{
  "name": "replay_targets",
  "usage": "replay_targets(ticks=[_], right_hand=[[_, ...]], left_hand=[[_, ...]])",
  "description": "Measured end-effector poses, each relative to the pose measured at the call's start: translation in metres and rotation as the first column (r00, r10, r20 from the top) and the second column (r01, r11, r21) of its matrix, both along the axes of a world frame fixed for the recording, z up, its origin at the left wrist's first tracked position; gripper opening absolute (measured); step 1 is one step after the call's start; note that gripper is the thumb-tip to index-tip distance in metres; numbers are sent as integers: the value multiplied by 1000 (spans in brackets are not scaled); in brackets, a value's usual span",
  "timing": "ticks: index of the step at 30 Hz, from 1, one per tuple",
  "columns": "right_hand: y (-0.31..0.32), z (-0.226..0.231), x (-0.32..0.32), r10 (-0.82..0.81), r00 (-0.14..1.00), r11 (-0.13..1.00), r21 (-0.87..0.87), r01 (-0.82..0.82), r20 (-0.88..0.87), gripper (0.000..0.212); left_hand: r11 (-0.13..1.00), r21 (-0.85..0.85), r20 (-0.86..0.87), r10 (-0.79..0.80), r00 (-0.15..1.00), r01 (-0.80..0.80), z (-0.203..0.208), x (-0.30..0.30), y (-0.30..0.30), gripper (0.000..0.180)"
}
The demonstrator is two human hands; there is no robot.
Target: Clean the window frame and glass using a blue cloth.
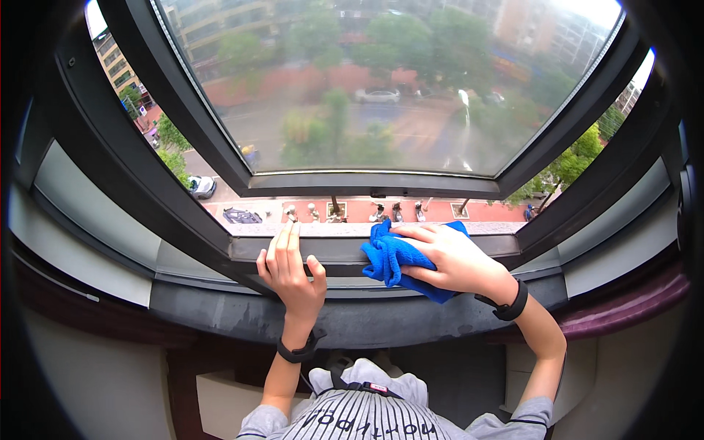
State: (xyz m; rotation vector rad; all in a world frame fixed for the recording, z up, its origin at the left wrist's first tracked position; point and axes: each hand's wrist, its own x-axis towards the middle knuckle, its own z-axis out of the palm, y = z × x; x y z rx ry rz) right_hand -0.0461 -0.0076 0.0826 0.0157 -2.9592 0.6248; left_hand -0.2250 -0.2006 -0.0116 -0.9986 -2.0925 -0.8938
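Note:
A bunched blue cloth (400, 253) lies under my right hand (458, 258), whose fingers curl over it and press it on the dark lower bar of the window frame (337, 248). One corner of the cloth sticks out past my fingers on the far side, and another hangs below my palm. My left hand (292, 265) rests on the same bar to the left, its fingers stretched forward over the edge and its thumb apart. Nothing is in it. Beyond both hands, the tilted-out window sash (374, 182) holds a hazy glass pane (352, 139).
A dark stone sill (352, 321) runs along the near side of the frame. Purple curtain edges (623, 304) show at the sides. Through the gap under the sash, a street with parked scooters (398, 213) and a white car (201, 187) lies far below.

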Motion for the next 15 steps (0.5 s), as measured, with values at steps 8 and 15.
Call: replay_targets(ticks=[8,15], right_hand=[[36,13,51,-81,994,996,-24,83,70,45],[37,32,86,-327,938,936,175,306,113,47]], left_hand=[[1000,3,-17,5,1000,-5,0,-2,-1,47],[1000,5,-43,-3,999,4,-1,-3,-4,45]])
